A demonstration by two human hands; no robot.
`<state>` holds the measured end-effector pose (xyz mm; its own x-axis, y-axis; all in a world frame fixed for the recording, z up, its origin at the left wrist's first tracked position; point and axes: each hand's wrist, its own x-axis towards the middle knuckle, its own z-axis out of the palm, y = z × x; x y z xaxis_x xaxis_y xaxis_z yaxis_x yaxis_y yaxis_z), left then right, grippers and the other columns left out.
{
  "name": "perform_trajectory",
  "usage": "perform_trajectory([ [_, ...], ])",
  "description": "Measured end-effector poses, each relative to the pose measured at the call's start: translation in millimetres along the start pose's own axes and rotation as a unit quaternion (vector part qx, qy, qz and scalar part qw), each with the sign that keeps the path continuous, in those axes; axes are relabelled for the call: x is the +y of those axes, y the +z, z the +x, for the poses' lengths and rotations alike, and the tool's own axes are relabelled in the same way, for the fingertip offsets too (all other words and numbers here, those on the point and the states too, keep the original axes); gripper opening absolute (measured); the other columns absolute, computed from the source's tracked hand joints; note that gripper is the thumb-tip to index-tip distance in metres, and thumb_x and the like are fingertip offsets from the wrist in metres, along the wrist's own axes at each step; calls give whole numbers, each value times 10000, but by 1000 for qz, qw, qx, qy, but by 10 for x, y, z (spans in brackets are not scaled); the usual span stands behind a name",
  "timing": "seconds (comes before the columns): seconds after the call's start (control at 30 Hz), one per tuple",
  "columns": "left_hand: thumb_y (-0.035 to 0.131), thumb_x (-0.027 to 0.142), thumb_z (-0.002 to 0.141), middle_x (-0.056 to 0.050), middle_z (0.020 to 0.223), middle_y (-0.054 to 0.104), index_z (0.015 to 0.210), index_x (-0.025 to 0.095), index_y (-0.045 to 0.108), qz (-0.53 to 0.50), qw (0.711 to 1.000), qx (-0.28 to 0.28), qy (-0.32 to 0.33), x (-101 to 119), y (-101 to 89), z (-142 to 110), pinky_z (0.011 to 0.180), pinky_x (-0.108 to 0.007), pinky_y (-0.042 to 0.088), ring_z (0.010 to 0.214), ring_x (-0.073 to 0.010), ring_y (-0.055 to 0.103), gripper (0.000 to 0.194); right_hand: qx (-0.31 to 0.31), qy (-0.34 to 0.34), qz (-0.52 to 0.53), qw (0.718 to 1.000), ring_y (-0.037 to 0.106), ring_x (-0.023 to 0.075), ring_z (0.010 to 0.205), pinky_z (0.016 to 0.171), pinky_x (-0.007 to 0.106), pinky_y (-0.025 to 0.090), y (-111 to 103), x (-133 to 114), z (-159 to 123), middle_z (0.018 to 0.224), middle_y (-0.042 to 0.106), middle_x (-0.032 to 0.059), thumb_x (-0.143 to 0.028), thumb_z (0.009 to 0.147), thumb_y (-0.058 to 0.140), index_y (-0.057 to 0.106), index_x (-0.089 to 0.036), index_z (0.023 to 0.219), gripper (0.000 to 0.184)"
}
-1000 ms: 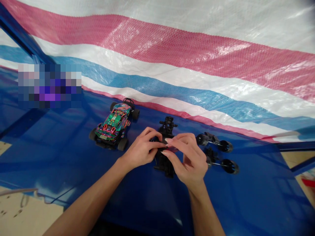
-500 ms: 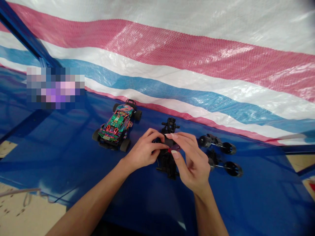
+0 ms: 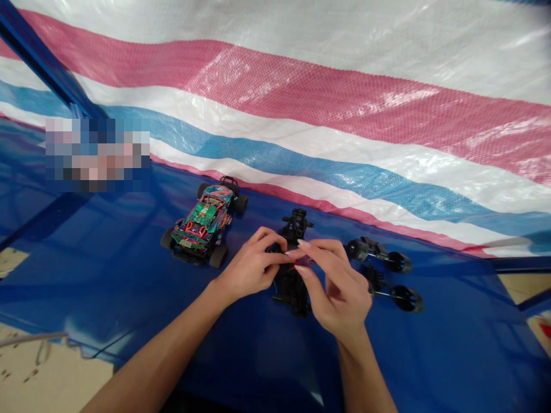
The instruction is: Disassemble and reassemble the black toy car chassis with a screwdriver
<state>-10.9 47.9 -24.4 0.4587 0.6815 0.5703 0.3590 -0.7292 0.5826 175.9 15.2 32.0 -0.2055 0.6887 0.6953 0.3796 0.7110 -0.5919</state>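
Observation:
A black toy car chassis (image 3: 293, 287) lies lengthwise on the blue surface, in front of me. My left hand (image 3: 257, 263) reaches over its left side, with fingers closed together at the middle; what they hold is hidden. My right hand (image 3: 338, 281) comes in from the right, thumb and fingers curled around a small reddish-purple part (image 3: 306, 261) above the chassis. The part is too small and too covered to name. The fingertips of both hands nearly meet there. The far end of the chassis (image 3: 297, 221) shows beyond the fingers.
To the left stands a toy car with a colourful green body (image 3: 204, 215). Two black wheel-and-axle assemblies (image 3: 398, 262) lie on the right, partly behind my right hand. A striped plastic sheet (image 3: 322, 137) hangs behind the blue tabletop (image 3: 142, 298). A blurred-out patch is at the left.
My right fingers have shifted slightly, the index fingertip lifting a little and the thumb moving slightly left. My left hand stays at the chassis. The chassis and the other things have not moved.

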Motion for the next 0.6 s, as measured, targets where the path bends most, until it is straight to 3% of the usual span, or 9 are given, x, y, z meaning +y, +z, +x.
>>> perform_trajectory([
  [0.13,607,-21,897,-104,1117,728,1025,199,836,-6,1000,-2,-1,7,-7,5,916,-416,596,1070,-253,572,343,55,-13,14,998,644,204,825,757,390,590,35,14,8,861,709,18,-23,841,830,763,-291,1272,513],
  [0.3,598,-24,897,-104,1126,724,1024,209,836,2,1000,1,-4,15,-12,8,927,-412,600,1082,-253,580,357,-22,4,1,1000,677,276,1141,939,495,605,-3,5,7,1180,780,109,-19,955,651,656,-276,1456,563],
  [0.4,594,-15,906,-97,1118,730,1027,221,831,0,1000,-4,-10,16,-4,1,922,-413,599,1078,-255,584,355,-2,-3,9,1000,689,242,980,856,447,608,16,-3,5,1035,792,68,-7,929,695,693,-296,1399,551],
  [0.5,600,-6,895,-97,1107,731,1014,222,826,-5,1000,-2,-9,12,2,-7,912,-419,598,1073,-259,583,343,41,-10,9,999,645,217,827,752,408,592,50,3,6,842,711,21,-72,875,818,766,-314,1258,456],
  [0.6,602,-17,885,-101,1115,724,998,211,824,-6,1000,0,-7,10,-1,-9,917,-415,597,1078,-259,579,337,10,-3,8,1000,682,259,991,851,463,616,46,-1,8,983,762,64,-96,923,764,727,-305,1354,481],
])
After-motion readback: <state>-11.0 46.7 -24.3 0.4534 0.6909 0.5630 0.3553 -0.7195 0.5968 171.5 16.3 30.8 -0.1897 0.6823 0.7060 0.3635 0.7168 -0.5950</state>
